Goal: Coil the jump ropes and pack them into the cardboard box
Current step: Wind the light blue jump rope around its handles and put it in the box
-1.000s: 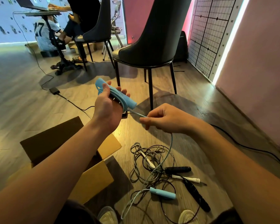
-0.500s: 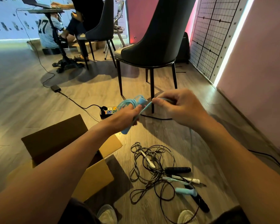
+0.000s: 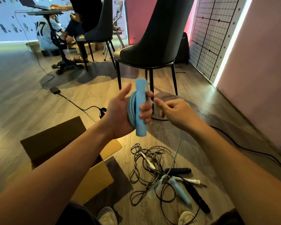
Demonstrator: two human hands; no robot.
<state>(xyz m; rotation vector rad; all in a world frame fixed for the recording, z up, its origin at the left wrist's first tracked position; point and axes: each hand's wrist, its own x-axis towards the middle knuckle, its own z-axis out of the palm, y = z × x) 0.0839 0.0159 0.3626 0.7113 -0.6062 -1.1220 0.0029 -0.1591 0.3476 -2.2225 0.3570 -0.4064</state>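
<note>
My left hand (image 3: 120, 114) grips an upright light blue jump rope handle (image 3: 140, 108) with several turns of blue cord (image 3: 131, 109) wound around the palm. My right hand (image 3: 175, 112) pinches the same blue cord just right of the handle. From there the cord drops to the floor, where its second blue handle (image 3: 181, 191) lies in a tangle of grey and black ropes (image 3: 146, 168) with black handles (image 3: 178, 171) and white handles (image 3: 187, 180). The open cardboard box (image 3: 94, 177) stands on the floor under my left forearm.
A dark chair (image 3: 154, 46) stands just beyond my hands. A power strip (image 3: 102, 111) and black cables (image 3: 250, 150) cross the wooden floor. A second chair (image 3: 99, 30), a laptop stand and seated people are at the far left. My shoes (image 3: 107, 216) show at the bottom.
My left hand turned the blue handle upright and another loop went around the palm. My right hand drew back to the right along the cord. The floor handle slid toward the pile.
</note>
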